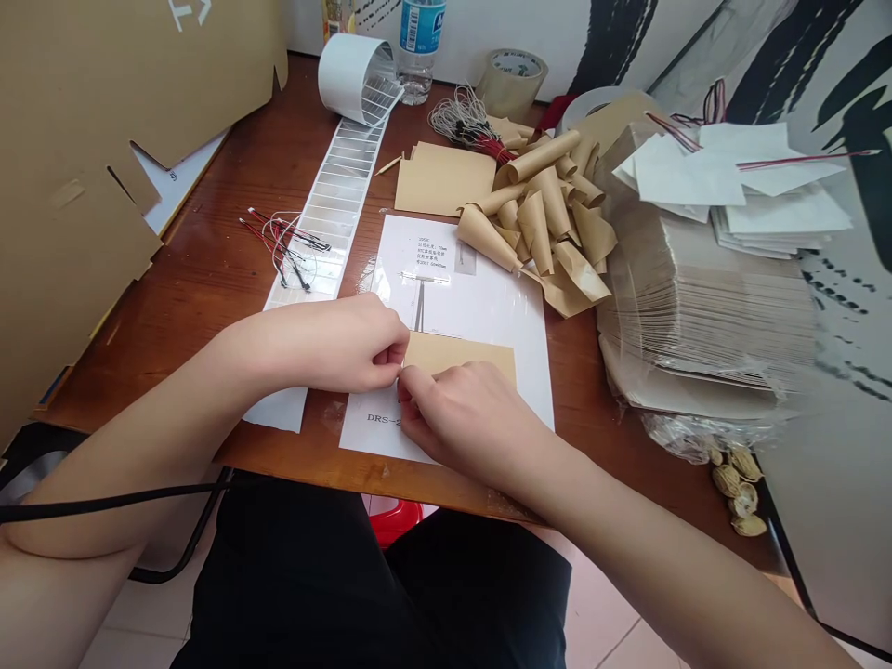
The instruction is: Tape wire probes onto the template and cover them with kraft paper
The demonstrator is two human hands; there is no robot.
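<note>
Over a white printed sheet [488, 279] in a clear sleeve, my two hands meet at the left end of a piece of brown kraft paper [464, 351]. My left hand [348, 344] is closed, its fingers curled in beside the paper's left edge. Thumb and fingers of my right hand [460, 400] pinch together close to the left fingertips, and this hand covers the paper's lower part. Whatever sits between the fingers is hidden. Thin red, black and white cables [285, 246] lie on a label strip [334, 204] to the left.
Behind the sheet are a stack of kraft paper [446, 178], a heap of rolled kraft pieces [550, 204] and a cable bundle [464, 121]. A bottle [420, 46] and tape roll [512, 79] stand at the back. Wrapped cardboard [703, 307] is right; a large carton [104, 139], left.
</note>
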